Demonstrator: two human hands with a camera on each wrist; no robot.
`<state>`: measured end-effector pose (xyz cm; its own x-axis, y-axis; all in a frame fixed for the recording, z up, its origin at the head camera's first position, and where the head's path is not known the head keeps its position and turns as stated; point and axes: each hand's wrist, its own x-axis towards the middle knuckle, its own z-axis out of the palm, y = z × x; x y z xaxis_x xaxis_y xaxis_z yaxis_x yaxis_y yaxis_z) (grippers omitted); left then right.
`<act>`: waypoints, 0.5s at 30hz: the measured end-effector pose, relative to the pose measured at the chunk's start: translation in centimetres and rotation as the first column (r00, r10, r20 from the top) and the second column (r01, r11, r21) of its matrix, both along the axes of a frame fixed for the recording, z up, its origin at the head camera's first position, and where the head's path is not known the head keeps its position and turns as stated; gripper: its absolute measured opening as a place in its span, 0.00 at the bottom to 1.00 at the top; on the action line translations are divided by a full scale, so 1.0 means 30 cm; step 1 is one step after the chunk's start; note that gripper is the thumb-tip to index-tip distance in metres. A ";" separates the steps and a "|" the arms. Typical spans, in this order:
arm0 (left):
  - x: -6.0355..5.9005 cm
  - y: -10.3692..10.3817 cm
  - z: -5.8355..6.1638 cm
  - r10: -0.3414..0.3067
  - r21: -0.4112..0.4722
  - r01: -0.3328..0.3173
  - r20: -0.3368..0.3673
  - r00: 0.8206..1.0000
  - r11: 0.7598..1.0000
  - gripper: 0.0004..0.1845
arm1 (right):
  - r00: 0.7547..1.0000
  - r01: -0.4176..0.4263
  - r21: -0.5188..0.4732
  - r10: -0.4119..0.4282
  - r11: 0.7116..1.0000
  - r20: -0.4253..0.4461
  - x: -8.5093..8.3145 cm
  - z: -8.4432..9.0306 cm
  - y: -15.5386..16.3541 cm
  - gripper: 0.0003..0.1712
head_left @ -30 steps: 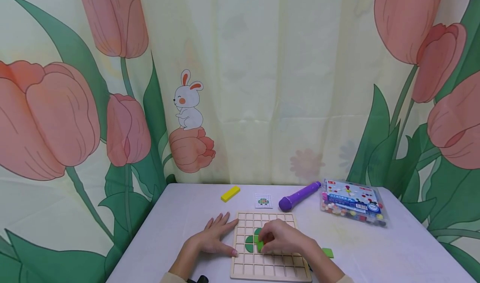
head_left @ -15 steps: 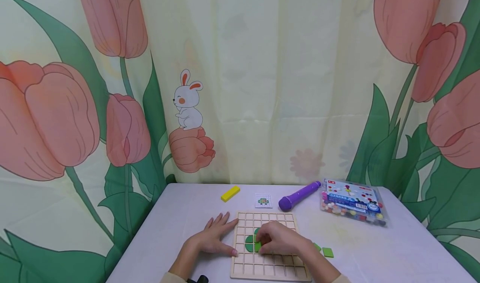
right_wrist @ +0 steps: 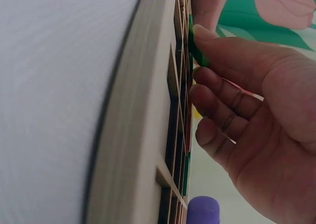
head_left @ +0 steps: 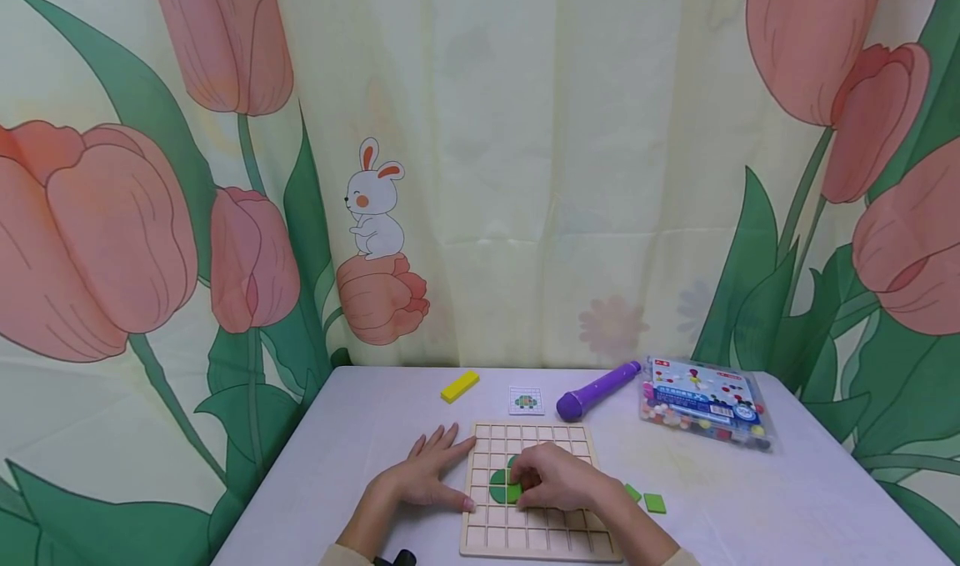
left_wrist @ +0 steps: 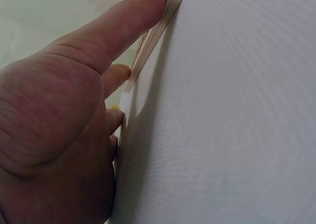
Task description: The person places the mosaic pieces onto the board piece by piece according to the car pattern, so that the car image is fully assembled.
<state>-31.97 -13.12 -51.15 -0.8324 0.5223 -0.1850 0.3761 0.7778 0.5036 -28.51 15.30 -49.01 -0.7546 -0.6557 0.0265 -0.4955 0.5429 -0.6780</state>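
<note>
A wooden grid board (head_left: 491, 541) lies on the table, with dark green rounded pieces (head_left: 497, 493) set in its left-middle cells. My right hand (head_left: 558, 476) is over the middle of the board, thumb and fingers pinching a light green square tile (head_left: 513, 493) beside the rounded pieces. In the right wrist view the green tile (right_wrist: 199, 56) leans out from the grid under my thumb tip. My left hand (head_left: 427, 476) lies with spread fingers at the board's left side. Its thumb (left_wrist: 138, 19) rests on the wooden edge in the left wrist view.
Loose green tiles (head_left: 654, 503) lie right of the board, partly behind my right forearm. Behind the board are a yellow block (head_left: 460, 387), a small pattern card (head_left: 527, 401), a purple microphone (head_left: 597, 392) and a clear box of colourful pieces (head_left: 707, 403).
My right hand has shifted slightly left, and the light green tile has come down into line with the grid cells. The left hand has stayed in place.
</note>
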 end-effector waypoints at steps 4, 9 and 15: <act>-0.001 0.000 -0.002 0.000 0.003 0.000 0.002 1.000 1.000 0.56 | 1.000 0.007 0.015 -0.007 1.000 -0.006 -0.001 -0.002 -0.001 0.11; -0.001 -0.001 -0.005 -0.005 0.006 0.005 -0.002 1.000 1.000 0.56 | 1.000 0.013 0.020 -0.013 1.000 -0.006 -0.001 -0.005 -0.001 0.12; -0.001 -0.001 -0.006 -0.008 0.003 0.008 -0.011 1.000 1.000 0.56 | 1.000 0.018 0.014 -0.018 1.000 -0.025 0.000 -0.001 0.003 0.13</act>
